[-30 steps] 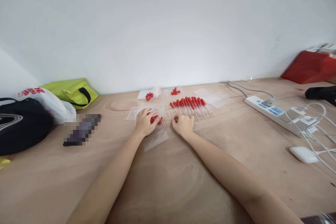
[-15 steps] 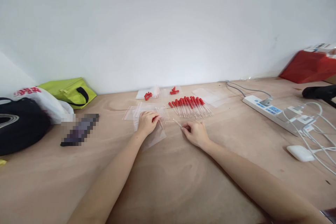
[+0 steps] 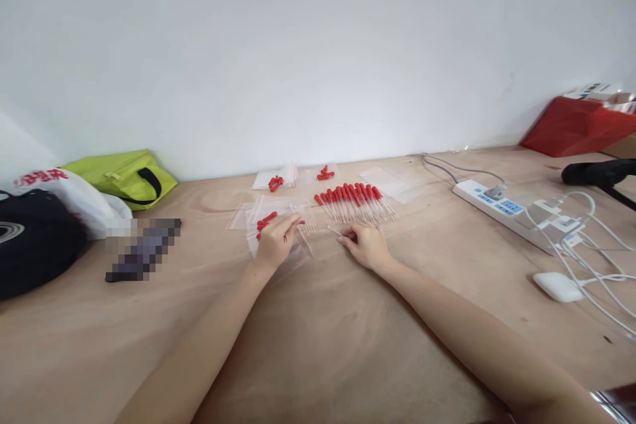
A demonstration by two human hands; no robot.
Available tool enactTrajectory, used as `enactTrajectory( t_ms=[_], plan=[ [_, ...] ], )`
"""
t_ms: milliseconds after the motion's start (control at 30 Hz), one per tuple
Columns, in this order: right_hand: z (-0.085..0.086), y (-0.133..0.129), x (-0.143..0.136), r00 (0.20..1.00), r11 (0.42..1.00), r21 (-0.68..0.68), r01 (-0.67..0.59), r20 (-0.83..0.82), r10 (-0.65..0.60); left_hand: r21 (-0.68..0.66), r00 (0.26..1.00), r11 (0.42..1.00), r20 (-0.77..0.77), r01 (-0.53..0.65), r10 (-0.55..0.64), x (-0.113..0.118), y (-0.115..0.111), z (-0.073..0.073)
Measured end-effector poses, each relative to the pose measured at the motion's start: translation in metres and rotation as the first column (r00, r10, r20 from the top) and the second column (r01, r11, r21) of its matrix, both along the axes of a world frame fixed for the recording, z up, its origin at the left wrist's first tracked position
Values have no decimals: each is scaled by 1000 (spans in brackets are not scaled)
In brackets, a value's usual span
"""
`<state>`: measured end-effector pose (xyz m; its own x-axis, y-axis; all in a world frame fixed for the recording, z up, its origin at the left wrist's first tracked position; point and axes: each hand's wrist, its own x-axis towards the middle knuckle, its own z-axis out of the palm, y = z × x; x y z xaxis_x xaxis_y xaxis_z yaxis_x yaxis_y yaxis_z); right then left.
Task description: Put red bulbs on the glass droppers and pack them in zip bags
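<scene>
The right hand (image 3: 366,245) pinched a pale stick (image 3: 333,230), its free end toward ten o'clock; at nine o'clock from it, the left hand (image 3: 277,240) pinched a small red piece (image 3: 302,222) over a clear bag (image 3: 279,203) bearing red caps (image 3: 269,217). A row of red-capped sticks (image 3: 355,194) lay at twelve o'clock from the right hand, and farther off, red clusters (image 3: 325,174) sat at twelve and one from the left.
</scene>
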<state>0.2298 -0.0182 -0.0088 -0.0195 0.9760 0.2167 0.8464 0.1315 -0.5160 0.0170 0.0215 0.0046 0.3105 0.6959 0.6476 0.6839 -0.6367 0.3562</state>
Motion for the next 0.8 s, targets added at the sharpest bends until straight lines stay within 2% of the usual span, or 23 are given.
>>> enactTrajectory(
  t_ms=[67,167,233,333,533,667,800],
  plan=[
    [0,0,2,1000,1000,-8,-11,20,11,-38,995,996,53,85,-83,8,-19,1],
    [1,-1,4,996,1000,-13,-20,87,21,-139,958,948,44,285,-282,14,-40,-2],
    [1,-1,5,991,999,-22,-30,131,33,-172,941,926,38,337,-335,15,-47,-3],
    [-1,-2,5,981,998,-27,-59,184,63,-171,955,940,13,295,-297,13,-47,-3],
    [-8,-4,3,975,993,34,-113,199,104,-128,967,974,-150,186,-204,14,-43,-10],
    [-14,-6,2,979,973,147,-177,124,160,-117,971,975,-122,191,-205,13,-42,-12],
    [-15,-7,2,951,921,240,-307,44,306,-160,982,973,-68,165,-177,12,-43,-9]
  ],
)
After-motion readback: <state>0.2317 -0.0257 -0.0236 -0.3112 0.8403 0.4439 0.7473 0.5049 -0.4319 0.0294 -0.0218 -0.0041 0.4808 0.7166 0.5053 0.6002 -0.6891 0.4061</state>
